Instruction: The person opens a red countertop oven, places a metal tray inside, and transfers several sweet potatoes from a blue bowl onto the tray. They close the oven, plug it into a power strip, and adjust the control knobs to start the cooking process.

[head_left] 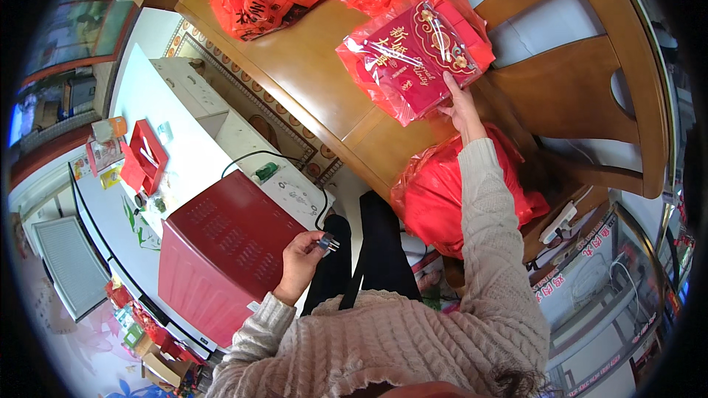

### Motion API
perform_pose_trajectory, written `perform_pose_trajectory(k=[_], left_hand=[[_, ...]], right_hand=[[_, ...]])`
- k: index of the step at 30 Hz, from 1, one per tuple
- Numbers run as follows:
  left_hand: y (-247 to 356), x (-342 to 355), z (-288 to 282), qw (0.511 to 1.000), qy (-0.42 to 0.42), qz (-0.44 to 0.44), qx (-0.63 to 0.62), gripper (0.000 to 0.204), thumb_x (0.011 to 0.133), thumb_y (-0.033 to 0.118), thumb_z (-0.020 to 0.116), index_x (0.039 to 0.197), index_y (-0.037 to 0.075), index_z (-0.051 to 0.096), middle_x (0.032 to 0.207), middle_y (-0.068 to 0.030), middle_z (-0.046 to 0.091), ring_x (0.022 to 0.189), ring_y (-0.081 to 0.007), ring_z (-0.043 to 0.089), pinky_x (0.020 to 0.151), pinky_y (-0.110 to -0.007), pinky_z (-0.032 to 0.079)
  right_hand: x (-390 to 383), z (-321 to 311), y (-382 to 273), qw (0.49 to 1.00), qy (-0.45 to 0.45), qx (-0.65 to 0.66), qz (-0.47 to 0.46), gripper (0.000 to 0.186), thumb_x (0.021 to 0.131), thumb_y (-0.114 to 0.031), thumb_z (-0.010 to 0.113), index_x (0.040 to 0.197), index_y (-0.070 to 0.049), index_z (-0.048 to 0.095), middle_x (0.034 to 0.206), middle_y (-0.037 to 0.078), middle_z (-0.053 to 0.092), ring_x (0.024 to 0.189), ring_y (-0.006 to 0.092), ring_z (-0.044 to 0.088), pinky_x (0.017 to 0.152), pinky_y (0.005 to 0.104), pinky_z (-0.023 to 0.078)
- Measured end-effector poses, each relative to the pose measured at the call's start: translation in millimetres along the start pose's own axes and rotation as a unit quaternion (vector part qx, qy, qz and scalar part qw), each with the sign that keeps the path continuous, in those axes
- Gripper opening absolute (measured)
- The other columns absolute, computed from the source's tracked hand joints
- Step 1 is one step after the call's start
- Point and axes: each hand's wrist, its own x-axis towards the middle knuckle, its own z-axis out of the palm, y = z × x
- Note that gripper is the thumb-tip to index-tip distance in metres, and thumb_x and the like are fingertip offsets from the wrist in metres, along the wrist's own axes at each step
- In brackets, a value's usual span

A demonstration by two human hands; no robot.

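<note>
My left hand (298, 265) is closed around a dark power plug (328, 243), its metal prongs pointing right. A black cord (322, 203) runs up from near the plug, over the white cabinet, past the red metal box-shaped appliance (228, 214) with vent slots. That appliance stands just left of my left hand. My right hand (462, 112) reaches far forward and grips the near edge of a flat red gift box (413, 59) with gold print. The gift box lies in an open red plastic bag (354, 66) on the wooden table (317, 74).
Knotted red bags (258, 0) sit at the table's far end. Another full red bag (442, 199) is below my right forearm. Wooden chairs (568, 96) stand along the right. A green bottle (267, 171) and an open red box (147, 158) are on the left.
</note>
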Motion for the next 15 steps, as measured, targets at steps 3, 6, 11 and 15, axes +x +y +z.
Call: perform_pose_trajectory(k=[3,6,11,15], left_hand=[[5.0,-0.6,-4.5,1.0,0.011,0.025,0.002,0.016,0.091,-0.004,0.07,0.107,-0.001,0.071,0.105,-0.004,0.066,0.087,-0.0087,0.063,0.076,-0.023,0.053],[16.8,-4.7,-9.4,0.999,0.02,-0.003,0.03,0.017,0.091,-0.003,0.07,0.108,-0.001,0.071,0.107,-0.0042,0.066,0.09,-0.0096,0.065,0.079,-0.024,0.054],[11.1,-4.6,-9.5,1.0,0.019,0.02,0.005,0.018,0.092,-0.005,0.069,0.109,-0.002,0.071,0.108,-0.0049,0.066,0.094,-0.0112,0.066,0.084,-0.025,0.055],[10.2,-5.2,-8.9,0.999,0.013,0.041,-0.018,0.016,0.097,0.001,0.066,0.113,0.001,0.068,0.098,-0.0005,0.067,0.085,-0.0089,0.061,0.077,-0.024,0.051]], right_hand=[[-1.1,-3.1,6.7,0.997,-0.009,0.072,0.009,0.085,0.085,-0.047,0.081,0.153,-0.024,0.034,0.151,0.001,0.047,0.134,0.025,0.048,0.097,0.0648,0.04],[-10.8,-5.3,-6.4,0.992,0.058,0.08,-0.075,0.112,0.081,-0.044,0.085,0.161,-0.022,0.009,0.159,0.005,0.036,0.138,0.0287,0.044,0.097,0.0639,0.043],[21.5,-35.6,-46.3,0.99,0.106,0.01,-0.091,0.132,0.075,-0.046,0.089,0.163,-0.024,-0.007,0.162,0.011,0.031,0.138,0.0319,0.043,0.099,0.0616,0.042],[41.2,-43.2,-69.8,0.989,0.073,-0.075,-0.106,0.107,0.076,-0.032,0.09,0.158,-0.02,0.021,0.147,0.011,0.05,0.126,0.0274,0.056,0.092,0.0583,0.05]])
